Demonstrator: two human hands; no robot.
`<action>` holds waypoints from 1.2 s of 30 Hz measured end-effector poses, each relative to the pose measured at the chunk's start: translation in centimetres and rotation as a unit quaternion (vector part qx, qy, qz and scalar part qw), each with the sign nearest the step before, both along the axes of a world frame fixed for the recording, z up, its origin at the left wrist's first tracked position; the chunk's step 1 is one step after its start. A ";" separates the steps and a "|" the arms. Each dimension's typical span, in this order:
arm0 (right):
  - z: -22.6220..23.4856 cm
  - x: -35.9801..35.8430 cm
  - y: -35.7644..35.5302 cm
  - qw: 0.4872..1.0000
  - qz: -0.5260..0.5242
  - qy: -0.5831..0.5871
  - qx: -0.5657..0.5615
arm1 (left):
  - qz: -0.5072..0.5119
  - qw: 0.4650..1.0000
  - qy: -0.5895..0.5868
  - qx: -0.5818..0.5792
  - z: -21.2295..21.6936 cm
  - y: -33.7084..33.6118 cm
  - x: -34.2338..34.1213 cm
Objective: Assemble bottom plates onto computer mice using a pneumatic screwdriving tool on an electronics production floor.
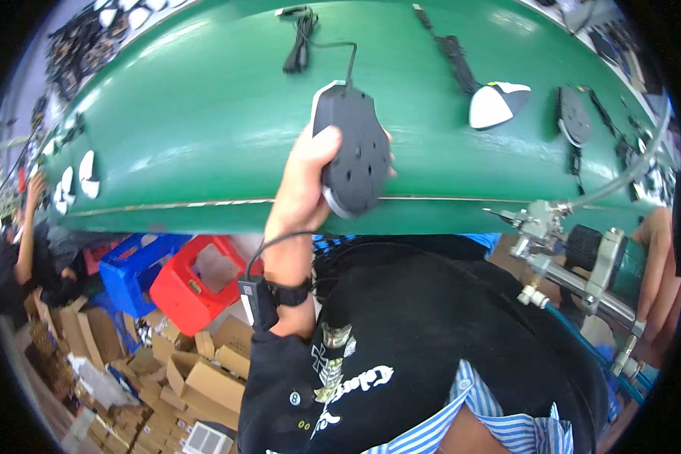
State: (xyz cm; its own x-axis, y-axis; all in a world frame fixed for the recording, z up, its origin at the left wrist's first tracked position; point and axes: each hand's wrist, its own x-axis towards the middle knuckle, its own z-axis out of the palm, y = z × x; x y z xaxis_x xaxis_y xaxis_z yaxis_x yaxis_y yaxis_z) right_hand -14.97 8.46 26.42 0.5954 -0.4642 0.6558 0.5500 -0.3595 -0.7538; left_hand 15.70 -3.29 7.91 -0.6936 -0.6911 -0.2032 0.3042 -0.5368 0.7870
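Note:
My left hand (303, 174) is closed around a computer mouse (356, 155), held above the near part of the green bench. The mouse's dark underside faces up, with several small holes, and a white edge shows along its side. My thumb presses on the left of it, and fingertips show at its right side. From its far end a black cable runs to a tied cable bundle (300, 45) lying on the bench. A small black box (257, 303) with a wire is strapped at my left wrist. My right hand does not show.
On the green bench (204, 113) lie a white-and-grey mouse (495, 104), a dark mouse (573, 117) and white shells (89, 174). A metal fixture with a needle tip (541, 223) juts in at right. Red (181, 291) and blue stools and cardboard boxes (212, 390) fill the lower left. People are at both sides.

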 end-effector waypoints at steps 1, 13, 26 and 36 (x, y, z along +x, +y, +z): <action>-0.2 1.2 0.5 0.998 -0.057 -0.034 0.016 | -0.031 0.976 0.182 0.115 -0.4 1.6 -0.7; 0.4 4.2 -0.8 0.966 -0.240 -0.071 0.067 | -0.013 0.917 0.316 0.244 -3.7 5.5 -4.3; -3.2 2.1 -5.1 0.975 -0.221 0.026 -0.004 | 0.010 0.925 0.299 0.235 -3.3 4.9 -3.3; -4.0 -2.2 -2.6 0.985 -0.164 -0.043 -0.029 | 0.008 0.928 0.281 0.245 -3.0 5.2 -2.8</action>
State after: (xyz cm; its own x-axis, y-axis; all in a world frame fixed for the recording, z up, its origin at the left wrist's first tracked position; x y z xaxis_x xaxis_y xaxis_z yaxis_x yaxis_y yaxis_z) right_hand -17.18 5.88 22.40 0.3599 -0.5824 0.7289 0.4583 -0.5701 -0.6819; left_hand 12.86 1.94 4.91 -0.7751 -0.6230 -0.1050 0.6044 -0.7796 0.1642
